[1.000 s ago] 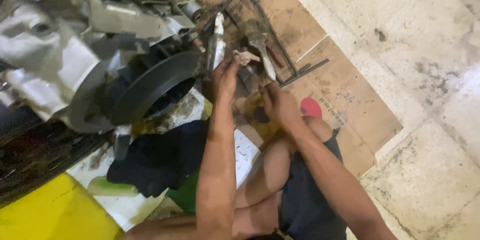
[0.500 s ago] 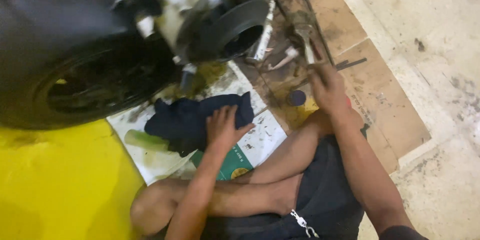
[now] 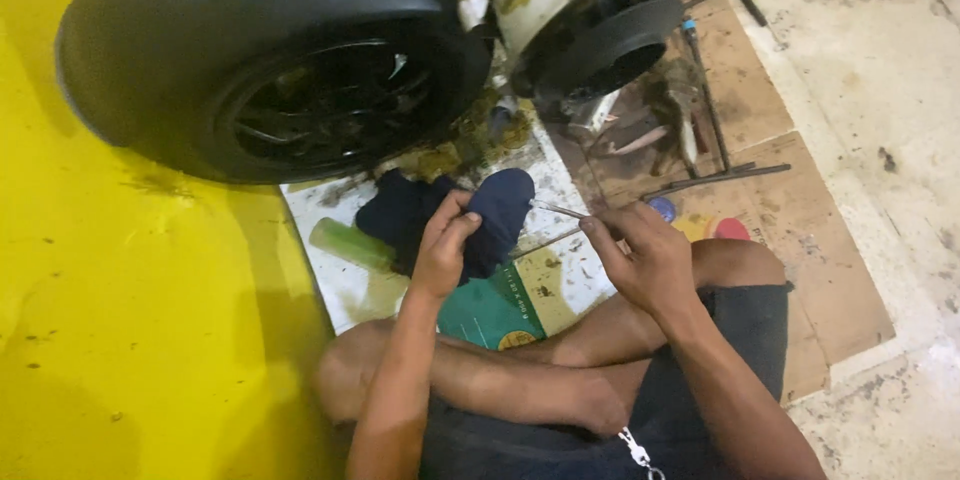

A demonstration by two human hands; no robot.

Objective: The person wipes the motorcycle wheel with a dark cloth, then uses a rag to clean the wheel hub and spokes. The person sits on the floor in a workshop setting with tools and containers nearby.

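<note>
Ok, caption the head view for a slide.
Left hand grips a dark blue rag, right hand holds a thin metal rod beside a black tyre.

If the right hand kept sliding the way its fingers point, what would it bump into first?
Probably the dark blue cloth that the left hand grips: the right hand points left along the thin metal rod it pinches, toward that cloth. Depth is hard to judge.

Dark blue cloth, soft and matt, bunched in left hand. Thin metal rod, dull grey, pinched by right hand. Beside the cloth: tyre, matt black rubber; printed paper sheet, stained. Beyond the sheet: cardboard, brown, rough, grimy. Floor left of the tyre: glossy yellow paint, scuffed.
</note>
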